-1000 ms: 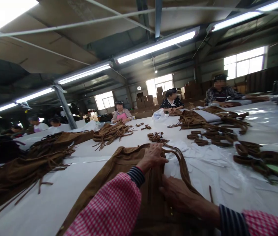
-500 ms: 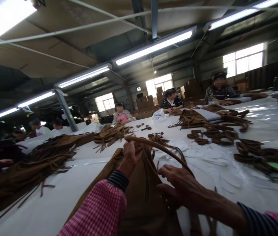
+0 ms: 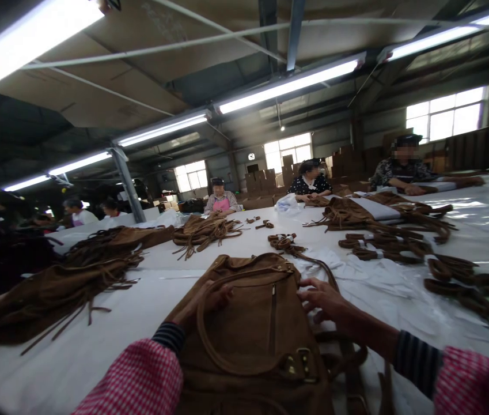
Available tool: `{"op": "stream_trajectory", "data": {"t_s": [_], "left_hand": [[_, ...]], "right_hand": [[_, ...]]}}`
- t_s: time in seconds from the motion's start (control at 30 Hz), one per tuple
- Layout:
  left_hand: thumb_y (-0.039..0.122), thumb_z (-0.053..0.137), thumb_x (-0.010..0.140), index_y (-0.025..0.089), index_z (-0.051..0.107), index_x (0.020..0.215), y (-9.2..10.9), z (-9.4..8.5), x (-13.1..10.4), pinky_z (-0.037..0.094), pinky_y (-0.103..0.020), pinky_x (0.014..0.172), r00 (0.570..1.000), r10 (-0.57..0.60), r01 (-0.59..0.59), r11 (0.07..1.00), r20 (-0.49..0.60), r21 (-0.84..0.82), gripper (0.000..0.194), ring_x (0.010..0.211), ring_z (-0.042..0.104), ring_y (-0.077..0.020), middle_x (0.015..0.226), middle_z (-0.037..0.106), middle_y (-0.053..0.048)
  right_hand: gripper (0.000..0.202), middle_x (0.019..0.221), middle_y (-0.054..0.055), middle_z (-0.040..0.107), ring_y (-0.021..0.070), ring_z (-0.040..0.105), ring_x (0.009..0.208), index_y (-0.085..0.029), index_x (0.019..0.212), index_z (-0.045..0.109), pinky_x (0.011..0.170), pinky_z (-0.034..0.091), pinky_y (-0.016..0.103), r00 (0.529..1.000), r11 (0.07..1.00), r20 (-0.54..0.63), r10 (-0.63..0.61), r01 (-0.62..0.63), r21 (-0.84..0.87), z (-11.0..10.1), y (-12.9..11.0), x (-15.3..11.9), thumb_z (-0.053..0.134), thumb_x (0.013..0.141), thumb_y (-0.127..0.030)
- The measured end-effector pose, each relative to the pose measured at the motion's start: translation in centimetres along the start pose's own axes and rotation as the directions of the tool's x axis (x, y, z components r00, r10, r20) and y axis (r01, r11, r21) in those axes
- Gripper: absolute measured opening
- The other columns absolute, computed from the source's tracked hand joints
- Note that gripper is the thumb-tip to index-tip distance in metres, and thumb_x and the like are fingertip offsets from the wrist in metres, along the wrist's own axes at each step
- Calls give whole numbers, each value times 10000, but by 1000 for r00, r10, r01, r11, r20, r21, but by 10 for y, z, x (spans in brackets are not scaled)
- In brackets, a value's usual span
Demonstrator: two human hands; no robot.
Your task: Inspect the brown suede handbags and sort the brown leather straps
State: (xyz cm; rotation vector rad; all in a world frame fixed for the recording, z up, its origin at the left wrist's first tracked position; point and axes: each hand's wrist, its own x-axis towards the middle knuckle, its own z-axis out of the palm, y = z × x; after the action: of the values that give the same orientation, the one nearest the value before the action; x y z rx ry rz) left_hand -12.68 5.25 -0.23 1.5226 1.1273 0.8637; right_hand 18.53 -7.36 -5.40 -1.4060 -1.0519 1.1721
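Observation:
A brown handbag (image 3: 244, 311) lies on the white table in front of me. Its front has a zip (image 3: 273, 314), brass-coloured buckle hardware (image 3: 302, 364) and a looped handle (image 3: 203, 328) flopped over to the left. My left hand (image 3: 212, 298) rests on the bag's left part, behind the handle loop, with its fingers loosely extended and partly in shadow. Beside the bag's upper right edge, my right hand (image 3: 324, 300) has its fingers apart and holds nothing. A brown strap (image 3: 324, 270) runs behind that hand.
Brown fringed pieces (image 3: 75, 282) lie on the left, with another fringed pile (image 3: 205, 230) further back. Bundled brown straps (image 3: 451, 268) and thin white sheets (image 3: 382, 276) cover the right. Several co-workers sit around the table, including a person in a pink apron (image 3: 222, 203).
My left hand has let go of the handle and moved down onto the bag. The handle has dropped to the left, showing the bag's front. My right hand has opened at the bag's edge.

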Motion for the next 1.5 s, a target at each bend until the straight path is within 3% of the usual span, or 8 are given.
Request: {"op": "stream_trajectory", "data": {"t_s": [0.13,0.3,0.53,0.63,0.87,1.03,1.17,1.5], "left_hand": [[378,752,715,237,731,670,10,-25,-4,494,-327,743,979,111,-202,669,173,715,149,752,666,-251,728,726,-58],[311,654,727,205,714,710,78,-35,28,467,-448,858,970,237,-161,447,56,880,122,898,683,-347,793,732,-127],[701,649,762,216,717,1086,96,108,40,489,-374,793,941,224,-318,329,254,889,587,955,709,-337,1025,769,-143],[575,844,611,194,652,1204,68,164,32,493,-393,817,927,178,-367,235,332,900,730,1041,693,-395,1083,752,-176],[543,695,808,218,633,1148,48,140,41,475,-347,747,935,266,-333,442,233,833,474,913,692,-291,961,734,-78],[489,796,758,182,679,927,30,107,37,499,-281,689,952,307,-308,950,24,55,369,769,655,-183,866,711,-27],[501,837,725,179,658,1017,15,99,30,553,-290,693,978,208,-208,923,-35,-324,469,735,679,-175,900,732,-41],[488,827,735,170,645,919,8,91,33,523,-242,704,963,247,-270,851,-109,-450,409,730,627,-130,832,686,16]], "right_hand": [[493,838,-10,604,111,561,569,-243,1238,491,431,284,193,997,987,71,33,-43,152,12,1,-6,671,800,-382],[438,786,-25,531,131,529,616,-210,1160,570,477,334,230,982,983,49,-181,179,37,29,-25,-4,637,730,-257],[109,968,85,666,233,580,905,-182,886,690,918,429,409,772,464,428,-471,629,-624,86,-20,-21,615,830,-237],[101,931,83,687,219,586,830,-166,849,676,803,451,349,784,520,428,-451,620,-588,90,-12,-26,660,780,-238],[91,830,14,652,177,596,824,-188,820,680,726,441,279,910,892,44,-412,413,-187,44,-14,-36,599,779,-182],[156,889,23,626,186,575,838,-213,944,650,712,453,284,953,950,73,-295,301,-85,34,-15,-54,658,833,-323],[318,867,12,612,178,560,813,-226,1082,632,722,453,286,929,978,323,-183,205,-35,38,-13,-63,667,863,-454],[363,694,-42,598,101,519,468,-226,1113,588,455,376,213,808,997,589,-17,-35,76,35,-58,-73,708,792,-345]]}}
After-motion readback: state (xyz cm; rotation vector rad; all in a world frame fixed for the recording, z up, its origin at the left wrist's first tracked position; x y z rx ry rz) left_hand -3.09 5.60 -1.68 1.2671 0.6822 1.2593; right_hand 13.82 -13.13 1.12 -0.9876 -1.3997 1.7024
